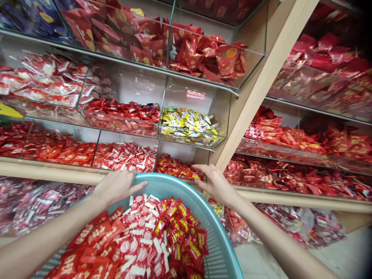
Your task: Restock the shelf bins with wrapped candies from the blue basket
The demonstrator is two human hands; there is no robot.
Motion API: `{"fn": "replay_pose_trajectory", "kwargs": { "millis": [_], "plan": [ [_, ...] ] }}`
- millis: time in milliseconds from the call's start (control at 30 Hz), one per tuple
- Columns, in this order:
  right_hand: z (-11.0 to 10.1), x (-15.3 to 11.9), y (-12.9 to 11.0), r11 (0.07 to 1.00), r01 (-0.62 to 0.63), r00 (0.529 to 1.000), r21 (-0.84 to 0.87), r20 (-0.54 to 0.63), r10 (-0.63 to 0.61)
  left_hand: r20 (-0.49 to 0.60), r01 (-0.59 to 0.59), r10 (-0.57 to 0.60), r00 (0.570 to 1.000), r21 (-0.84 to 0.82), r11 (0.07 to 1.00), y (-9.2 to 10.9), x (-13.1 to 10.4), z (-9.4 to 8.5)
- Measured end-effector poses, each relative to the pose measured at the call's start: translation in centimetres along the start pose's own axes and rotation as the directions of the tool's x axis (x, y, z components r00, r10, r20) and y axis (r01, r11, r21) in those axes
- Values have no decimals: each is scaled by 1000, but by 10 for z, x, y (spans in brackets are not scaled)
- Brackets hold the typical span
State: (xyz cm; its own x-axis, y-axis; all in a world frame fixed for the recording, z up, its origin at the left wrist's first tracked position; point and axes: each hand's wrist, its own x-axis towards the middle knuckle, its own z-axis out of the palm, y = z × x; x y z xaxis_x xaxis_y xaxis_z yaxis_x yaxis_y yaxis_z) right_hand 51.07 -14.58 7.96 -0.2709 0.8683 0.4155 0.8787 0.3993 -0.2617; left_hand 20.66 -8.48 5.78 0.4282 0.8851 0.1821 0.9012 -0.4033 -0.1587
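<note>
A large turquoise plastic basket with a perforated wall fills the lower middle. It holds red candy packets, red-and-white wrapped candies and red candies with yellow lettering. My left hand grips the basket's far rim, thumb on the inner side and fingers over the outside. Beyond the rim on the right, my right hand reaches to the lowest shelf bin, thumb and fingers apart. Its fingertips are at the red-and-yellow candies there; I see nothing held in it.
Glass-fronted shelves hold yellow-and-white candies, red candies and large red packets. A slanting wooden upright stands just right of my right hand. Bagged candy lies beneath the bottom ledge, and a second shelf unit continues right.
</note>
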Motion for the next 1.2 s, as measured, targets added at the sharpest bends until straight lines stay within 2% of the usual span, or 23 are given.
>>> {"fn": "replay_pose_trajectory", "kwargs": {
  "millis": [133, 233, 433, 600, 800, 933, 1067, 1200],
  "plan": [
    [4, -37, -21, 996, -8, 1000, 85, 5, 8, -2, -3, 3, 1000, 4, 1000, 2, 0, -1],
    [16, -48, -30, 996, -29, 998, 88, 60, 24, -4, -1, 1, 1000, -4, 1000, 3, 0, -2],
    [36, -39, -48, 998, -49, 993, -43, 109, 53, -7, -1, 1, 1000, -1, 1000, 3, -1, -2],
    [44, -26, -57, 993, -8, 989, -115, 147, 25, -16, 4, -5, 1000, -32, 999, 1, -3, -2],
    [49, -24, -60, 969, 11, 982, -246, 183, 36, -10, 1, -1, 1000, -32, 999, 2, -3, -5],
    [36, -17, -55, 981, -33, 991, -194, 121, 57, -1, -5, 5, 1000, -25, 1000, 2, -2, -4],
    [19, 8, -33, 968, -90, 993, -232, 47, 104, -1, -15, 15, 1000, -5, 1000, 3, -2, -4],
    [23, 37, -4, 914, -190, 967, -360, 92, 237, 3, -2, 2, 1000, -2, 1000, 4, -2, -5]
  ]
}}
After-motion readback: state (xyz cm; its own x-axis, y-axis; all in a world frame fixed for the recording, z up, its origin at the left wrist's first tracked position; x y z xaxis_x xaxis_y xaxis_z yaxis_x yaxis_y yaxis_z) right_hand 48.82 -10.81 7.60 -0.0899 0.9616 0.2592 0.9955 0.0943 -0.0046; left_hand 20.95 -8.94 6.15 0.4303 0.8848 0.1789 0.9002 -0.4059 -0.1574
